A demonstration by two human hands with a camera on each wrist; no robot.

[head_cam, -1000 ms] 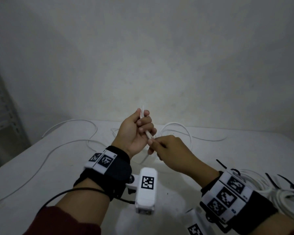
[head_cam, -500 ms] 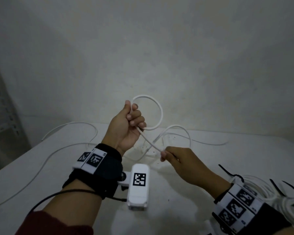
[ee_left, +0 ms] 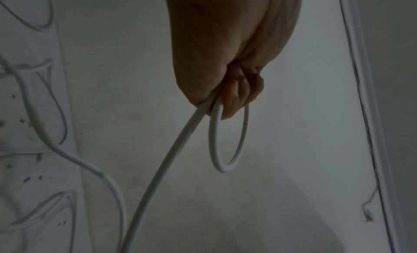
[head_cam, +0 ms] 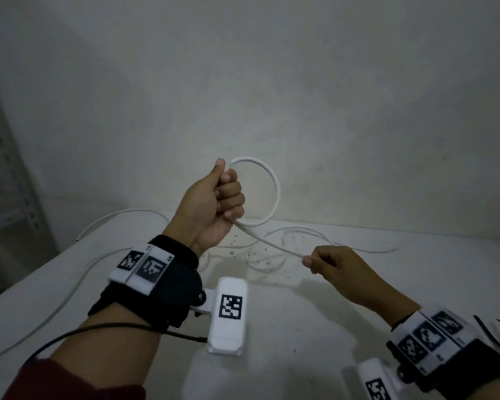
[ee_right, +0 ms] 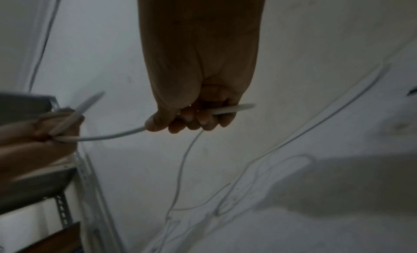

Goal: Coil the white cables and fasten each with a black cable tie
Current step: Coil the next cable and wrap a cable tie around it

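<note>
Head view: we are gripping a cable (head_cam: 274,194) loop in our curled left hand (head_cam: 214,206) above the table (head_cam: 358,298), right hand (head_cam: 338,267) pinching its trailing length nearer the table.

Each forearm wears a broad black fabric wrist strap (head_cam: 168,290) topped by a white band printed with square black-and-white coded markers (head_cam: 141,266) — the right wrist's strap (head_cam: 474,368) carries three such squares. A white rounded plastic camera housing (head_cam: 229,313) with its own coded marker is bracketed to each strap; a thin black cable (head_cam: 78,333) plugs into the left one. A dark red sleeve cuff (head_cam: 78,388) covers the left forearm's near end.
</note>
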